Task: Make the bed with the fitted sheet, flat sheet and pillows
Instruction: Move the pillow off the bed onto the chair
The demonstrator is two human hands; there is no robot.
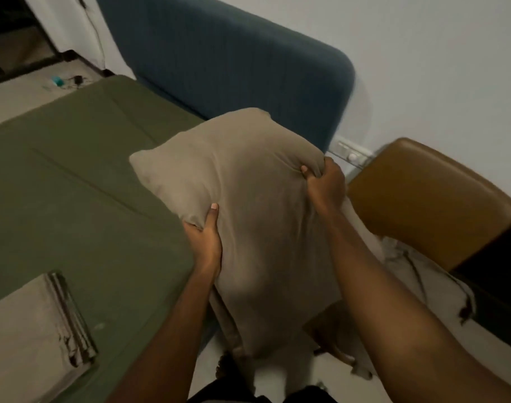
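Note:
A taupe pillow (248, 205) is held up over the bed's right edge, near the headboard. My left hand (205, 239) grips its left side with the thumb on top. Its far right corner is bunched in the grip of my right hand (325, 184). The pillow's lower end hangs down toward the floor. An olive green fitted sheet (74, 170) covers the mattress. A folded beige sheet (36, 324) with dark marks lies on the bed at the lower left.
A dark blue padded headboard (234, 62) stands against the white wall. A tan leather chair (428, 199) sits right of the bed, with pale cloth (423, 274) draped below it. A wall socket (350, 154) shows beside the headboard. Small items lie on the floor at the far left.

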